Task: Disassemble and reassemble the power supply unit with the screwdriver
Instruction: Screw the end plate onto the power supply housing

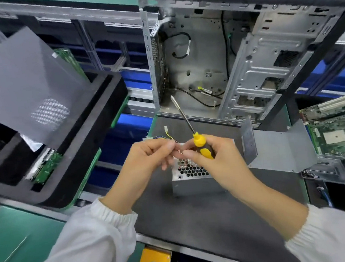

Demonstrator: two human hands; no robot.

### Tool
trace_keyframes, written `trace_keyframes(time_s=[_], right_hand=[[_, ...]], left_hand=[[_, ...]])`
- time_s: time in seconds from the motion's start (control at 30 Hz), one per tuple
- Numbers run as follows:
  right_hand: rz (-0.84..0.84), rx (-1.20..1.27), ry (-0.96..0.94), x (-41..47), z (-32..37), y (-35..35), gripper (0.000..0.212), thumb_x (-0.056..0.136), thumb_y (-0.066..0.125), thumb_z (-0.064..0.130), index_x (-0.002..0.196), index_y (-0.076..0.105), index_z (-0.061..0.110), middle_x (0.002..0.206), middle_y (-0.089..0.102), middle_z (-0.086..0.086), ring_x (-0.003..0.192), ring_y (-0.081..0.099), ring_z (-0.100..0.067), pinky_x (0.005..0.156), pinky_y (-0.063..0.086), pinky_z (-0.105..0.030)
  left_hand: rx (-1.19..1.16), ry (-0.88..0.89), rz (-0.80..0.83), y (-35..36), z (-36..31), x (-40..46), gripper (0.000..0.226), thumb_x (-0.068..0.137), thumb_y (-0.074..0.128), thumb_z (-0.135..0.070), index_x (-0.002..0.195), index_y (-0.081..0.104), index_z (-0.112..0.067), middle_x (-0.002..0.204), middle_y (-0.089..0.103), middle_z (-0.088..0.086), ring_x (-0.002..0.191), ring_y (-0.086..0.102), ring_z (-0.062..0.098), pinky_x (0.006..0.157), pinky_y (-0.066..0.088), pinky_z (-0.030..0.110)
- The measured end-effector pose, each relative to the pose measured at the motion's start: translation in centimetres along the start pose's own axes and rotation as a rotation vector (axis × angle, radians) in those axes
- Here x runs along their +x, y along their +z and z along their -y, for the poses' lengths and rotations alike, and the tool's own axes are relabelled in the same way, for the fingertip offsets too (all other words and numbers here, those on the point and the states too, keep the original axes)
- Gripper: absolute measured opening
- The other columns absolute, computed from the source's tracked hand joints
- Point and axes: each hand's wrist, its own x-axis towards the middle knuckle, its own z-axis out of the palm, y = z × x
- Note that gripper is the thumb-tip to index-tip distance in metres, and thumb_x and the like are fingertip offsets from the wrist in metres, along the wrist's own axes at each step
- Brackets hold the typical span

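1. Yellow-handled screwdriver (201, 144) is sitting in the gripping right hand (217, 158), tip pointing up and away.
2. Left hand (148, 155) is pinching something tiny; I cannot tell what.
3. Power supply unit (191, 177) is resting on the mat (195, 218) beneath both hands.
4. Any small part could be slipping into the vent holes.

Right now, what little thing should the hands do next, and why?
Probably turn the screwdriver tip down toward the power supply unit. The right hand grips its yellow and black handle with the shaft pointing up and away, while the left hand meets its fingertips above the unit, seemingly pinching something too small to identify.
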Motion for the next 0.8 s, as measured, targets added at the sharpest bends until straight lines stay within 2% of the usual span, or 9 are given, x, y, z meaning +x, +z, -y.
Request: trace_keyframes(time_s=[0.13, 0.27, 0.37, 0.5, 0.6, 0.7, 0.73, 0.8], right_hand=[[0.107, -0.054, 0.086, -0.4, -1.3, 0.4, 0.005, 0.081, 0.073, 0.019, 0.079, 0.07, 0.022, 0.063, 0.064, 0.003, 0.052, 0.049, -0.005, 0.056, 0.044, -0.019], [0.135, -0.15, 0.067, -0.7, -1.4, 0.3, 0.006, 0.083, 0.071, 0.026, 0.082, 0.068, 0.021, 0.075, 0.071, 0.002, 0.045, 0.056, -0.012, 0.062, 0.052, -0.029], [0.122, -0.19, 0.035, -0.7, -1.4, 0.4, 0.009, 0.084, 0.07, 0.027, 0.082, 0.066, 0.019, 0.075, 0.068, 0.006, 0.048, 0.056, -0.013, 0.063, 0.05, -0.031], [0.041, -0.26, -0.036, -1.1, -1.9, 1.0, 0.016, 0.082, 0.071, 0.026, 0.078, 0.065, 0.012, 0.074, 0.062, -0.008, 0.073, 0.054, -0.027, 0.069, 0.045, -0.042], [0.002, -0.319, -0.07, -1.4, -2.3, 1.4, 0.014, 0.082, 0.072, 0.027, 0.075, 0.065, 0.017, 0.064, 0.055, -0.004, 0.064, 0.046, -0.022, 0.06, 0.041, -0.038], [-0.027, -0.4, -0.151, -1.4, -2.4, 1.3, 0.012, 0.082, 0.074, 0.021, 0.075, 0.067, 0.014, 0.06, 0.052, -0.001, 0.059, 0.043, -0.016, 0.056, 0.038, -0.031], [-0.015, -0.434, -0.204, -1.5, -2.4, 1.3, 0.01, 0.082, 0.074, 0.017, 0.076, 0.067, 0.012, 0.062, 0.054, 0.0, 0.06, 0.045, -0.015, 0.056, 0.039, -0.028], [0.029, -0.504, -0.307, -1.7, -2.3, 1.4, 0.002, 0.081, 0.072, 0.011, 0.082, 0.07, 0.01, 0.073, 0.061, 0.0, 0.065, 0.053, -0.017, 0.057, 0.045, -0.03]], left_hand=[[0.193, -0.108, -0.129, -1.8, 1.4, -0.8, 0.014, 0.09, 0.067, -0.02, 0.088, 0.075, -0.008, 0.071, 0.068, 0.002, 0.058, 0.052, 0.007, 0.052, 0.041, 0.017], [0.189, -0.316, -0.084, -1.3, 2.7, -1.6, 0.021, 0.089, 0.069, -0.027, 0.078, 0.07, -0.009, 0.069, 0.062, 0.003, 0.061, 0.055, 0.01, 0.052, 0.042, 0.021], [0.124, -0.404, -0.033, -0.9, 2.9, -1.8, 0.027, 0.091, 0.065, -0.033, 0.073, 0.071, -0.014, 0.068, 0.063, -0.002, 0.066, 0.057, 0.009, 0.054, 0.042, 0.021], [0.096, -0.412, -0.046, -1.0, 2.9, -2.0, 0.021, 0.09, 0.068, -0.033, 0.079, 0.073, -0.015, 0.075, 0.068, -0.002, 0.072, 0.061, 0.011, 0.058, 0.042, 0.021], [0.076, -0.357, -0.073, -1.0, 2.9, -2.1, 0.013, 0.087, 0.071, -0.027, 0.087, 0.073, -0.014, 0.077, 0.07, 0.0, 0.072, 0.063, 0.011, 0.059, 0.043, 0.02], [0.062, -0.36, -0.056, -0.7, 2.9, -1.8, 0.012, 0.087, 0.071, -0.021, 0.09, 0.072, -0.01, 0.079, 0.07, 0.003, 0.07, 0.062, 0.01, 0.058, 0.041, 0.02], [0.05, -0.371, -0.05, -0.6, 2.9, -1.7, 0.011, 0.088, 0.07, -0.019, 0.09, 0.072, -0.009, 0.079, 0.069, 0.004, 0.068, 0.062, 0.01, 0.057, 0.041, 0.02], [0.031, -0.383, -0.046, -0.4, 2.9, -1.6, 0.007, 0.089, 0.068, -0.013, 0.084, 0.073, -0.009, 0.078, 0.067, 0.005, 0.065, 0.06, 0.01, 0.054, 0.039, 0.019]])
